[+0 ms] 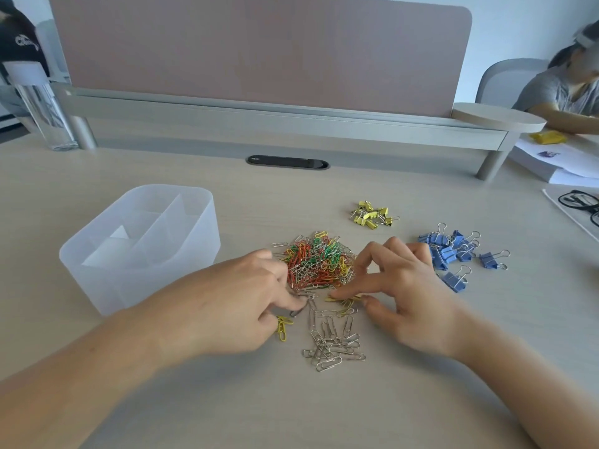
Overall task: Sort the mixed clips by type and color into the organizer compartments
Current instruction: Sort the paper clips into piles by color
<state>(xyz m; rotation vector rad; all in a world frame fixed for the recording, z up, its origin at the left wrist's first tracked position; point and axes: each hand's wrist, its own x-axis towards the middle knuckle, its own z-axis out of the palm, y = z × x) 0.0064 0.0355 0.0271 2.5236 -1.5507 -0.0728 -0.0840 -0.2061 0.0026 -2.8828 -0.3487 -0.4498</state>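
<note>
— What's over on the left?
— A see-through box (139,247) with walls inside. It stands on the surface (324,409).
— And the hands?
— The left hand (240,303) is next to the box. Its fingers (293,303) are bent down onto clips at the near edge of the pile (319,262). I can't tell if they hold one. A few yellow clips (282,328) lie just by that hand.
— What's in the pile?
— Red, green, yellow and silver clips, all mixed up. The silver clips (334,345) lie in their own bunch, nearer to the person, between the hands.
— And the right hand (411,296)?
— One long finger lies flat on a yellow clip (330,298), with the thumb close by. The other fingers are up and bent, holding nothing.
— Anything further right?
— Yellow binder clips (372,215) further back, and blue binder clips (453,254) beside the right hand, each in its own bunch.
</note>
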